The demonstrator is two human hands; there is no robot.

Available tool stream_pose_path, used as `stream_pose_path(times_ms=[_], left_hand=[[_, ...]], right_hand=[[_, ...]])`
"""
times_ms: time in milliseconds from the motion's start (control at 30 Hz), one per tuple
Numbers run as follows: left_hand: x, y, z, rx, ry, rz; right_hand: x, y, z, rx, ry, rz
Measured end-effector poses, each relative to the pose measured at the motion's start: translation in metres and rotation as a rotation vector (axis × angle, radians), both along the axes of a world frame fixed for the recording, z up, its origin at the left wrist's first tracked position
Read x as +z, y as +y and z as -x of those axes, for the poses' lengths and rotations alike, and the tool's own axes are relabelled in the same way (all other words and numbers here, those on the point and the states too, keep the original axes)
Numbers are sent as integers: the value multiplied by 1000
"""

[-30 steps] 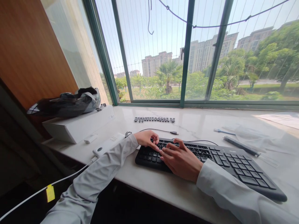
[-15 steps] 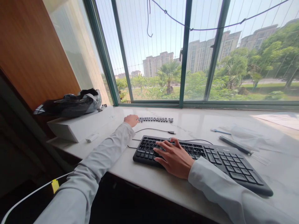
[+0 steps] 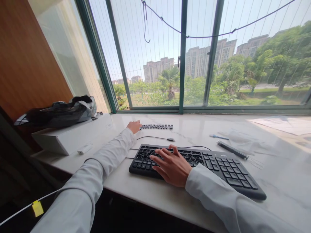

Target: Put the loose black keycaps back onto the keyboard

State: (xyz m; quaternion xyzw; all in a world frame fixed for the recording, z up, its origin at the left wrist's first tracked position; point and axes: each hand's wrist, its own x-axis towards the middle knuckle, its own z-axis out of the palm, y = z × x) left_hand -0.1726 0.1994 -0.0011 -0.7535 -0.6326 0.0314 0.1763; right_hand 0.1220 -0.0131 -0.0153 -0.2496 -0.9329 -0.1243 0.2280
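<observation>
A black keyboard [image 3: 230, 191] lies at a slant along the front of the white marble-like counter [image 3: 145, 191]. Many of its sockets in the middle and left show no caps. My right hand [image 3: 172, 165] rests over its left half, palm down, fingers spread. Farther back, loose black keycaps [image 3: 157, 126] stand in neat rows. At their left end is my left hand [image 3: 134, 126], its fingers bent together at the outermost caps. Whether a keycap is between those fingertips is hidden.
A USB plug [image 3: 170, 139] on a thin black cable lies behind the keyboard. To the right are a dark rod-like tool [image 3: 232, 150], a blue-tipped tool [image 3: 219, 137] and clear plastic wrapping [image 3: 245, 139]. A white box [image 3: 70, 136] carrying a dark bag [image 3: 58, 111] sits left.
My left hand has left the keyboard and reached back to the left end of the keycap rows. My right hand stays on the keyboard, fingers more spread. The view has shifted slightly.
</observation>
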Motion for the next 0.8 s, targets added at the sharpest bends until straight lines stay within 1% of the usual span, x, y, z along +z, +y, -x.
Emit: stream_pose_path(times_ms=[167, 367, 500, 633, 700, 733, 800], left_hand=[[-7, 4, -3, -39, 13, 2], [-6, 1, -5, -49, -4, 11], [4, -7, -9, -68, -44, -4], [24, -25, -15, -117, -116, -22], [33, -40, -21, -175, -153, -17], [37, -49, -24, -227, -173, -18], [42, -68, -31, -435, -249, -30]], right_hand=[[0, 0, 0, 7, 4, 5], [0, 0, 0, 3, 0, 1], [-1, 0, 0, 6, -4, 10], [-1, 0, 0, 10, -2, 13], [-1, 0, 0, 8, -1, 11], [-1, 0, 0, 4, -2, 13], [-1, 0, 0, -5, -4, 18]])
